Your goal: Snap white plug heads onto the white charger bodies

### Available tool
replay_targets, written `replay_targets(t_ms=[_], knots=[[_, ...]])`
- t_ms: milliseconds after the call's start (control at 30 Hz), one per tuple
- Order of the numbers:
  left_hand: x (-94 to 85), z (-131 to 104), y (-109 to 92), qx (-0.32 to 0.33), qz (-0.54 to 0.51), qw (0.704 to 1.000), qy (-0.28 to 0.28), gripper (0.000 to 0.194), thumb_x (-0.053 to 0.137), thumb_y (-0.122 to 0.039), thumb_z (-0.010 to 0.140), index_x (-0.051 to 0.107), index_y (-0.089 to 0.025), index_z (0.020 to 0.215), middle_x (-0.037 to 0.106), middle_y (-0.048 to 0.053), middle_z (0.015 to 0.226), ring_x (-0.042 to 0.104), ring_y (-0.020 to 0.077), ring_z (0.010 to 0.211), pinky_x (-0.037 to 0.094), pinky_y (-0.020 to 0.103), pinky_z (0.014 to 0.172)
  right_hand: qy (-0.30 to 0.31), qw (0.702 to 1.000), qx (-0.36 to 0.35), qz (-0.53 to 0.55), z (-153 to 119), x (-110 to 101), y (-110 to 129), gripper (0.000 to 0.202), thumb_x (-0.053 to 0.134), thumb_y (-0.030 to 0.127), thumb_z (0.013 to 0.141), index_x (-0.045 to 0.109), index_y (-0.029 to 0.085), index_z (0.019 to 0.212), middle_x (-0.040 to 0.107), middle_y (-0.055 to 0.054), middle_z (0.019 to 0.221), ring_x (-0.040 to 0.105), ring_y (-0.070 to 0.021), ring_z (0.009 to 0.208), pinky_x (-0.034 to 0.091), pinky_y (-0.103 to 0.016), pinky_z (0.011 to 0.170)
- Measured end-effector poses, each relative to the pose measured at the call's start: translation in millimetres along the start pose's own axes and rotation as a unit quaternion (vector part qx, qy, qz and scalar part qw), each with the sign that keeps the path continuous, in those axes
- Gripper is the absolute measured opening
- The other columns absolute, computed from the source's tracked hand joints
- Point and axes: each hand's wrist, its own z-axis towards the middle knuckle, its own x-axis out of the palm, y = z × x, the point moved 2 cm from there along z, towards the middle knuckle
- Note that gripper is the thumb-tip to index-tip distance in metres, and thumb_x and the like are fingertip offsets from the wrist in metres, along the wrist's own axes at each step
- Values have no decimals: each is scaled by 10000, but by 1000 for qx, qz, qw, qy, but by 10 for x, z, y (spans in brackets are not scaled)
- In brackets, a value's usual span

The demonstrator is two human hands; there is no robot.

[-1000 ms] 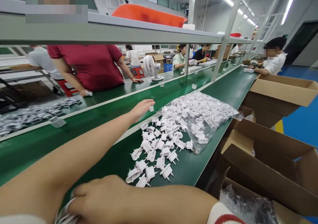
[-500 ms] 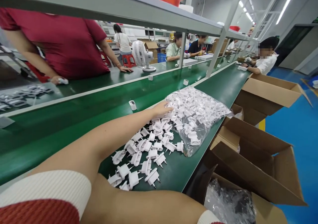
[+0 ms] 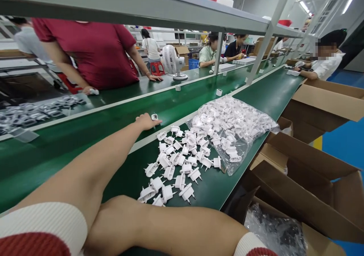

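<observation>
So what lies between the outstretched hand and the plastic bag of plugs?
In the head view, a pale rail and loose white plugs on the green belt lie between the left hand and the bag.

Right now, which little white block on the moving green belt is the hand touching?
The white block nearest us, right at the left hand fingertips. The other two blocks sit farther along the belt, untouched.

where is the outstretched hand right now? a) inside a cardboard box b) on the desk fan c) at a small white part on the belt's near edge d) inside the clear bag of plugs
c: the left hand is stretched out to the conveyor belt, its fingers at a small white part, apart from the clear bag of plugs.
</observation>
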Motion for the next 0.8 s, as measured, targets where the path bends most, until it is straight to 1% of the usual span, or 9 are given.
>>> replay_targets(t_ms=[133,200,300,367,467,533,600,700,800], knots=[[80,-327,182,-98,-22,995,5,421,590,-537,1000,652,-138,1120,686,109,1105,665,237,981,549,438,900,24,997,-61,-31,-53,77,30,128,589,190,897,703,203,954,744,-36,1255,694,-213,1097,541,-309,721],[20,-572,266,-92,-47,995,-5,376,580,-500,1001,656,-139,1073,686,102,1074,663,234,959,544,416,892,-28,998,-43,-28,-85,54,8,202,595,179,893,732,193,1041,751,-33,1166,697,-203,1040,515,-311,676],[-135,-1145,443,-61,-93,993,-27,398,560,-537,943,668,-159,1006,692,118,1081,663,274,993,528,378,887,-163,986,37,27,-122,-52,-84,152,661,206,837,761,199,950,740,-40,1042,694,-216,986,507,-304,670],[-236,-1663,574,-43,-126,990,-40,462,527,-602,904,674,-179,1019,696,111,1099,664,287,1005,530,360,872,-290,943,104,128,-143,-152,-173,142,720,239,796,775,212,925,726,-54,1066,688,-213,973,530,-299,741],[-348,-2515,701,-32,-165,984,-51,511,503,-659,894,686,-211,1058,699,88,1128,658,282,1043,524,361,918,-426,809,218,341,-175,-279,-307,273,817,349,732,803,227,977,720,-61,1071,681,-202,916,545,-317,803],[-382,-3022,705,-24,-183,981,-52,456,538,-637,916,692,-236,1068,699,72,1135,652,273,1062,512,358,941,-410,724,278,480,-171,-325,-348,325,878,408,659,806,227,919,750,-46,967,679,-199,900,537,-320,816],[-371,-3408,656,-10,-194,980,-42,379,570,-582,944,689,-243,1065,695,68,1113,651,262,1032,515,357,911,-363,680,313,555,-159,-353,-336,369,916,429,605,808,229,896,768,-32,928,679,-181,885,521,-298,790],[-290,-3730,567,17,-198,980,-29,325,560,-520,976,685,-233,1066,682,73,1093,638,257,1006,521,372,884,-317,675,334,577,-136,-344,-273,397,942,454,569,803,211,850,778,-33,889,687,-155,830,522,-282,772],[-205,-3812,552,28,-209,976,-44,388,574,-542,983,670,-247,1216,669,80,1196,618,276,1095,507,413,962,-294,707,333,550,-98,-272,-214,412,940,476,586,805,205,865,797,-49,922,720,-170,841,566,-308,803]])
